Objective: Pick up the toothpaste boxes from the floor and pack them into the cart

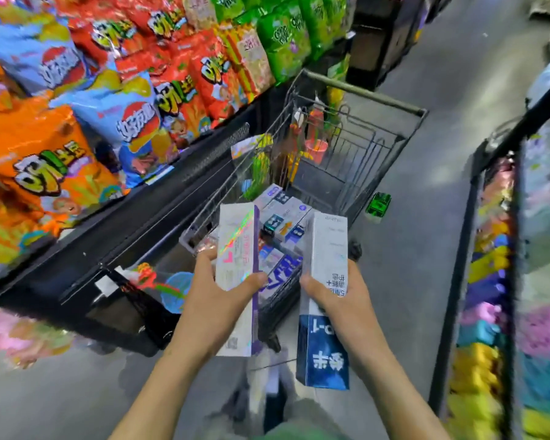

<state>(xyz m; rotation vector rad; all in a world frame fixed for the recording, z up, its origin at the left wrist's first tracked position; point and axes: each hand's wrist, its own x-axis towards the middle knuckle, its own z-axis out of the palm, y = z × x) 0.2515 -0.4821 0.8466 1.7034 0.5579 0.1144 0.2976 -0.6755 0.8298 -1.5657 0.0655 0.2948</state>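
**Two boxes held just short of the cart**

The left hand [215, 292] grips a white box [237, 274] with a shiny stripe; the right hand [337, 300] grips a white-and-blue box [326, 312]. Both boxes point lengthwise away from the person, toward the cart [356, 154] just beyond. Packed boxes [283, 214] fill its near end, directly ahead of both hands. A green box [378, 203] lies on the floor [426, 249], right of the cart, nearer the right hand.

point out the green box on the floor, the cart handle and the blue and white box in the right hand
green box [378, 203], head view, its top face
cart handle [365, 90], head view, middle of the bar
blue and white box [329, 239], head view, upper white part
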